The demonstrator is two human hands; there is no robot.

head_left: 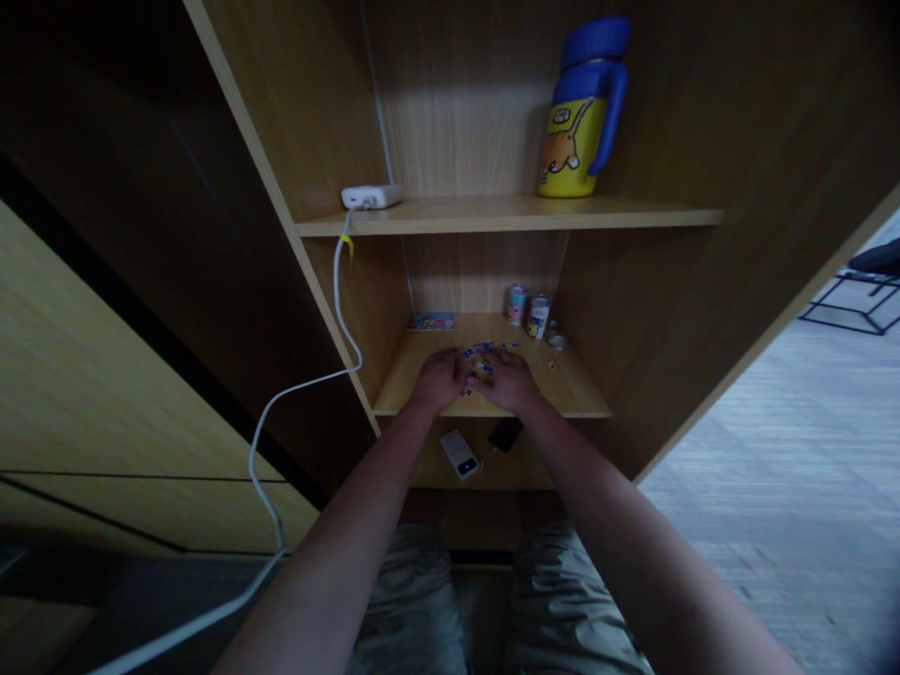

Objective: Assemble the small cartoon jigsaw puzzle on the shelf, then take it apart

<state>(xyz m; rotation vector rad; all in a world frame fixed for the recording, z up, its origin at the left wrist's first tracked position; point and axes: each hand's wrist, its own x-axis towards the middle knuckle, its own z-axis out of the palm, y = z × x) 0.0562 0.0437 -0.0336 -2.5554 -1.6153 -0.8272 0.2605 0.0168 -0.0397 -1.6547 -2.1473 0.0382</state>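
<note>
Several small blue-and-white pieces, which look like jigsaw puzzle pieces (482, 348), lie scattered on the middle shelf board (414, 375). My left hand (440, 379) rests palm down at their left side, its fingers lying forward and partly hidden. On the right, my right hand (509, 379) lies over the edge of the pieces with its fingers spread. The thumbs nearly meet between the hands, close to a few loose pieces. Nothing shows clearly held in either hand, though the area under the palms is hidden.
Behind stand two small printed cans (517, 306) (538, 317), with round clear lids (557, 339) beside them. A colourful printed strip (431, 322) lies back left. Above are a blue-yellow jug (577, 117) and a white adapter (371, 197) with a hanging cable (337, 291). Below lies a white power bank (459, 454).
</note>
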